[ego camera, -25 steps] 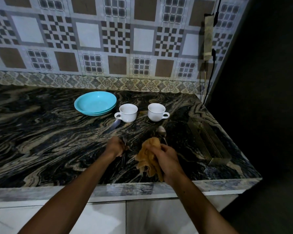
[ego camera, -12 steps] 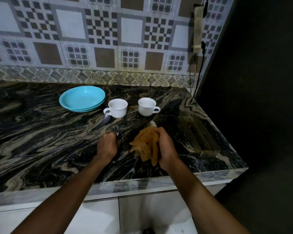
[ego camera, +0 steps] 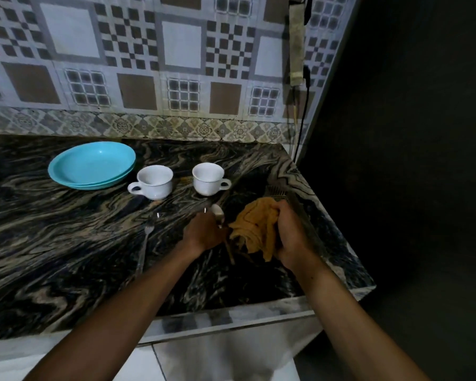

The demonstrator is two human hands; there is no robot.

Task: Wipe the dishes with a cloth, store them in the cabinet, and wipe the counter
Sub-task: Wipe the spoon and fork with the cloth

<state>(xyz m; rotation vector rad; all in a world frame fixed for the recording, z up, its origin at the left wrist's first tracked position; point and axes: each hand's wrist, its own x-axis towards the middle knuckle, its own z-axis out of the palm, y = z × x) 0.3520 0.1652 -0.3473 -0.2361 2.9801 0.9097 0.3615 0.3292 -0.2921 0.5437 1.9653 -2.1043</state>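
We hold the cloth (ego camera: 254, 229) bunched in our right hand (ego camera: 289, 237), fingers curled round it, above the counter (ego camera: 66, 257). Our left hand (ego camera: 204, 232) curls round a spoon (ego camera: 218, 213) just beside it. A fork (ego camera: 144, 243) lies left of that hand; two cups (ego camera: 154, 181) and stacked plates (ego camera: 92, 165) stand behind.

right hand (ego camera: 289, 237) grips cloth (ego camera: 254, 229) | left hand (ego camera: 205, 232) on spoon (ego camera: 217, 211)
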